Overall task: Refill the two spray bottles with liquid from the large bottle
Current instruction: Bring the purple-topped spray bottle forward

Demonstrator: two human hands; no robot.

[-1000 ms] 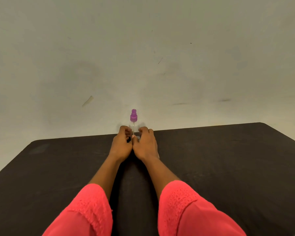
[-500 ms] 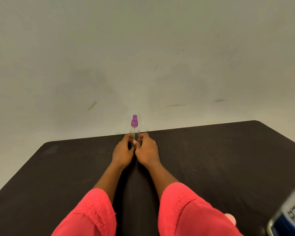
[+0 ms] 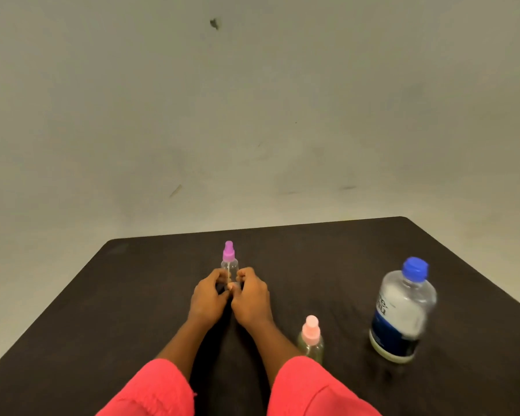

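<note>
A small clear spray bottle with a purple cap (image 3: 229,261) stands upright near the middle of the dark table (image 3: 108,319). My left hand (image 3: 208,298) and my right hand (image 3: 249,297) hold its lower body from either side, fingers curled round it, thumbs meeting in front. A second spray bottle with a pink cap (image 3: 310,339) stands to the right of my right forearm, its base partly hidden by my red sleeve. The large clear bottle with a blue cap and dark blue label (image 3: 401,310) stands upright at the right, blurred.
The table's far edge lies just behind the purple-capped bottle, with a plain pale wall (image 3: 252,115) beyond. Bare table surface stretches to the left of my arms and between the bottles.
The camera has tilted down, so the pink-capped bottle and the large bottle now show fully. My hands still hold the purple-capped bottle in the same place.
</note>
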